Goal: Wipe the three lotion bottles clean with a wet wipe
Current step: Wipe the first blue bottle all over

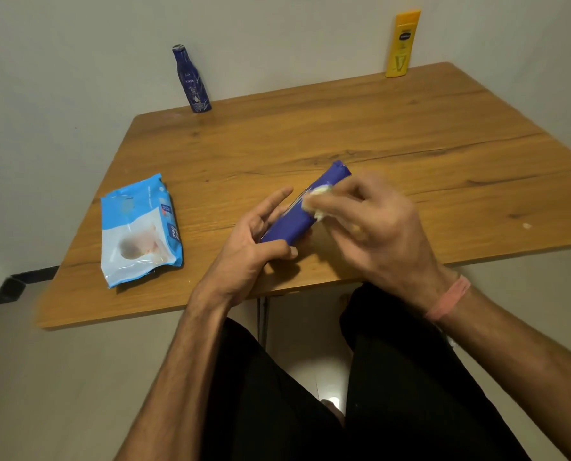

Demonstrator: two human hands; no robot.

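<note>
My left hand (257, 241) grips the blue bottle (302, 207) while my right hand (374, 217) pinches the wipe (317, 202) against it, mid-wipe; next I'd turn it.

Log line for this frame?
left hand: holds blue bottle | right hand: rubs wipe on it | two bottles standing

The right hand (374, 224) is motion-blurred, hiding most of the wet wipe (317, 202); the left hand (254, 241) covers the blue bottle's (297, 214) near end.

matt wood-grain table (410, 134), glossy plastic wipes pack (137, 234)
</note>
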